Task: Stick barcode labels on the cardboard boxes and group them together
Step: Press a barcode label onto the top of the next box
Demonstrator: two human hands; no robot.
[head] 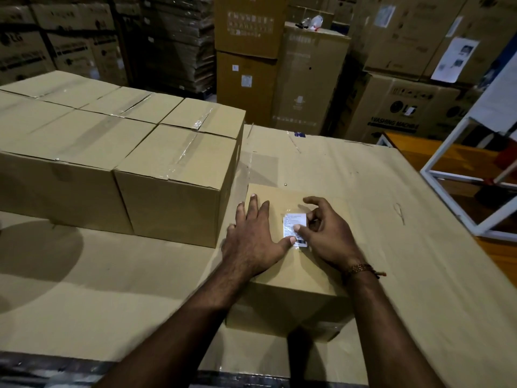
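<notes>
A small cardboard box [282, 301] stands in front of me on a cardboard-covered table [112, 303]. On its top lies a white barcode label [291, 224]. My left hand [253, 239] rests flat on the box top, fingers straight, its thumb tip touching the label's lower edge. My right hand [324, 233] hovers over the label with curled fingers, its thumb pressing on the label's middle. To the left, several taped cardboard boxes [173, 175] sit grouped in a block, touching each other.
Tall stacks of appliance cartons [307, 79] fill the background. A white metal frame [447, 175] and an orange surface stand at the right beyond the table's edge. The table's dark front edge [56, 371] runs along the bottom.
</notes>
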